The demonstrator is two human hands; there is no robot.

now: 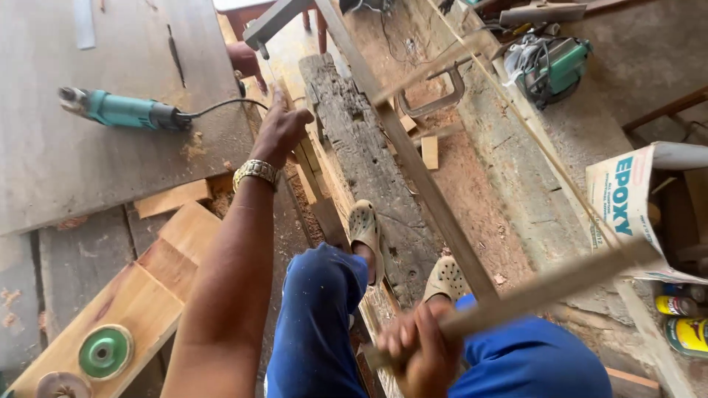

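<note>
My left hand (pixel 279 127), with a gold watch at the wrist, reaches out and rests on a narrow wooden strip (pixel 310 166) beside a rough dark beam (pixel 369 169). My right hand (pixel 417 346) grips the near end of a long wooden stick (pixel 546 287) that slants up to the right, blurred. My feet in pale clogs (pixel 365 230) rest on the beam. A long grey batten (pixel 413 162) runs diagonally across the beam.
A teal power tool (pixel 125 110) lies on a grey board at the left. Green sanding disc (pixel 105 351) on a plank lower left. Metal clamp (pixel 435 92), green circular saw (pixel 549 66) upper right, cardboard box (pixel 627 199) and cans (pixel 682 324) right.
</note>
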